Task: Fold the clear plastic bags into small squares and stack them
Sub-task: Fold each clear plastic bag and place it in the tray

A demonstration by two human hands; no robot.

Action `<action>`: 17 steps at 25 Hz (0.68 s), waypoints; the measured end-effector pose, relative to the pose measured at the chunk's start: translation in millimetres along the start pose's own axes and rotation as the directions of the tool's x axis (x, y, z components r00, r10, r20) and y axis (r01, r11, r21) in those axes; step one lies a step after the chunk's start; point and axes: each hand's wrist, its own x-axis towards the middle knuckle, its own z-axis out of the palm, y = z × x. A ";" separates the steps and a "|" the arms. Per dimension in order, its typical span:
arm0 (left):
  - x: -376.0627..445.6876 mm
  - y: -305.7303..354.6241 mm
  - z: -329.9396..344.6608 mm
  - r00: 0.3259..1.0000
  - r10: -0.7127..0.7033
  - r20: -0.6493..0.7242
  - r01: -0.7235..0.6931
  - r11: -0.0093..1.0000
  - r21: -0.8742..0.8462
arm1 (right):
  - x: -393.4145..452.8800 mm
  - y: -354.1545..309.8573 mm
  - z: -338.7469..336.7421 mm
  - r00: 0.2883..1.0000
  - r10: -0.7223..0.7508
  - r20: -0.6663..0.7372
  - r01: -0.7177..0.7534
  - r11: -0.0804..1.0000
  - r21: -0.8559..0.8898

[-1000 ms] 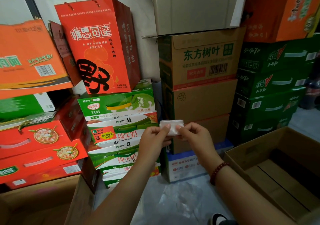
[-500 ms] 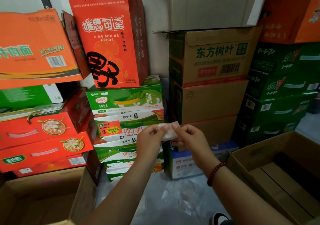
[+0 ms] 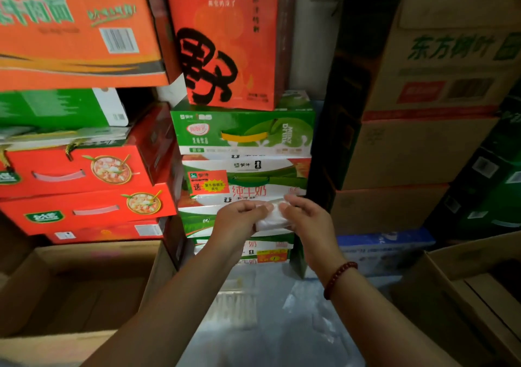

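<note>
A small folded clear plastic bag (image 3: 273,217) is held up in front of the stacked milk cartons. My left hand (image 3: 239,220) pinches its left side and my right hand (image 3: 306,217) pinches its right side, fingers curled over the top edge. The bag looks like a compact whitish rectangle, tilted down to the left. Loose clear plastic bags (image 3: 310,310) lie spread on the floor below my arms. A flat, folded-looking bundle of plastic (image 3: 235,301) lies on the floor nearer the cartons.
Green and white milk cartons (image 3: 242,132) are stacked straight ahead, red boxes (image 3: 84,169) to the left, brown cartons (image 3: 423,152) to the right. Open cardboard boxes stand at lower left (image 3: 79,282) and lower right (image 3: 473,287). A blue box (image 3: 386,248) sits on the floor.
The view has swung down and closer to the cartons. Both hands have kept hold of the folded bag, which has tipped from level to slanted.
</note>
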 end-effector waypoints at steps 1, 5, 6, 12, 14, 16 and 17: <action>7.4 -8.6 -7.0 1.000 -0.017 -0.008 0.017 1.000 -0.007 | 4.7 10.7 4.9 1.000 0.012 0.011 -0.012 1.000 -0.023; 36.7 -52.5 -31.1 0.996 -0.078 -0.034 0.077 0.997 -0.026 | 23.9 58.6 17.8 0.997 0.075 -0.011 -0.076 0.993 -0.090; 42.6 -64.2 -35.2 0.995 -0.097 -0.036 0.096 0.995 -0.032 | 29.0 70.8 19.3 0.995 0.093 -0.021 -0.095 0.990 -0.103; 70.3 -129.0 -54.8 0.987 -0.159 -0.013 0.158 0.986 -0.062 | 53.4 135.4 17.6 0.983 0.180 -0.021 -0.181 0.968 -0.172; 78.0 -150.1 -60.6 0.990 -0.144 -0.008 0.144 0.990 0.003 | 60.2 154.9 15.1 0.982 0.187 -0.009 -0.185 0.962 -0.199; 86.1 -173.2 -66.1 0.988 -0.151 -0.034 0.153 0.986 0.060 | 66.9 175.9 11.7 0.980 0.197 0.001 -0.192 0.957 -0.219; 89.7 -183.9 -69.1 0.985 -0.167 -0.052 0.170 0.983 0.065 | 70.2 186.4 10.8 0.977 0.211 0.003 -0.205 0.954 -0.220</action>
